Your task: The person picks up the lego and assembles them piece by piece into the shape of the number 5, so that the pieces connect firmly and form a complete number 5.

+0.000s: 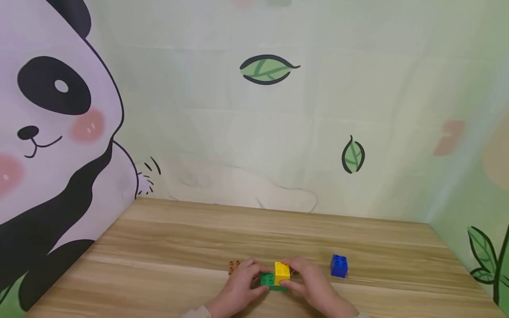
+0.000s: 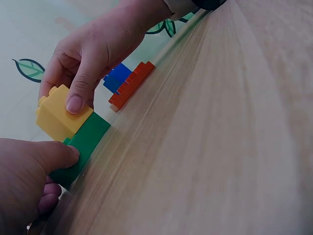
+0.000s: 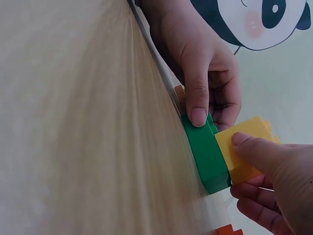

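A green toy brick (image 1: 267, 279) lies on the wooden table in front of the person, its long side facing them. My left hand (image 1: 241, 288) grips its left end between thumb and fingers. On the brick's right part sits a square yellow brick (image 1: 282, 273), which my right hand (image 1: 316, 287) pinches from the right. In the right wrist view the yellow brick (image 3: 244, 149) touches the studs' side of the green brick (image 3: 205, 152); whether it is fully pressed down I cannot tell.
Behind the hands lies an orange-brown brick (image 1: 232, 266), partly hidden. A blue brick (image 1: 339, 266) stands to the right of the right hand. The wooden tabletop (image 1: 167, 247) ends at a printed wall with a panda (image 1: 59, 145) on the left.
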`<state>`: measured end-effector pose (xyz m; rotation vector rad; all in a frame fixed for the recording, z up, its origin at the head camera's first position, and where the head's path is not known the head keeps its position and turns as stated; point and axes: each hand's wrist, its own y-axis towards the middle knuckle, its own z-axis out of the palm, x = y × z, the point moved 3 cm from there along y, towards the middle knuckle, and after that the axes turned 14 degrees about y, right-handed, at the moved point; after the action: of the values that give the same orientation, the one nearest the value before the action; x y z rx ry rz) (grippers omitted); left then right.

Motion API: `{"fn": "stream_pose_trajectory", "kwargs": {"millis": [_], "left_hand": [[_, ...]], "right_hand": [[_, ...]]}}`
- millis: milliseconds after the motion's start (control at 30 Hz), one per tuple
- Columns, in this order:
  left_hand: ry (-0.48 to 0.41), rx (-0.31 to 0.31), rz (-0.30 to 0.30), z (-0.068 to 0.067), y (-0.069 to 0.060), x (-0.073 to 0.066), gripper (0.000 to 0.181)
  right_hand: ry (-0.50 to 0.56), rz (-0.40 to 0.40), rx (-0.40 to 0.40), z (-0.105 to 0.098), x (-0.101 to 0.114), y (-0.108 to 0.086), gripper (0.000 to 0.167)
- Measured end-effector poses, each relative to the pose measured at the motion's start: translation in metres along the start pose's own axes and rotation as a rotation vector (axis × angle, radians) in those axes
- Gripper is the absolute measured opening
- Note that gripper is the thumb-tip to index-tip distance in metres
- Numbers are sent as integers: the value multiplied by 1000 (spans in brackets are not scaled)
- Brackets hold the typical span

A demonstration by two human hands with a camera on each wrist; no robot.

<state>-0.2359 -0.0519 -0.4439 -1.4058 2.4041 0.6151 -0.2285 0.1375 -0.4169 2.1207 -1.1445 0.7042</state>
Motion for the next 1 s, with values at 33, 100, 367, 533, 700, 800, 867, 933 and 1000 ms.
{"fn": "stream_pose_trajectory", "kwargs": {"millis": [33, 100, 367, 533, 700, 800, 867, 933, 1000], "left_hand": [[-3, 1, -2, 0, 0, 0, 31], [-3, 3, -9, 0, 1, 1, 31], [15, 1, 5, 1, -4, 2, 32], [17, 3, 3, 3, -5, 2, 32], [13, 1, 7, 2, -4, 1, 32], [10, 2, 16, 0, -2, 0, 32], [11, 6, 20, 0, -1, -1, 32], [15, 12, 18, -1, 0, -1, 32], [18, 19, 10, -1, 0, -2, 33]], "right_hand": [[-3, -6, -2, 0, 0, 0, 42], [-9, -14, -8, 1, -1, 0, 42], [52, 7, 21, 6, -5, -1, 45], [99, 36, 39, 6, -6, -1, 46], [108, 48, 48, 3, -6, -1, 46], [97, 39, 42, 2, -5, -1, 47], [93, 43, 43, 0, -5, -1, 47], [94, 53, 46, -1, -4, 0, 47], [99, 68, 49, -1, -4, 0, 49]]}}
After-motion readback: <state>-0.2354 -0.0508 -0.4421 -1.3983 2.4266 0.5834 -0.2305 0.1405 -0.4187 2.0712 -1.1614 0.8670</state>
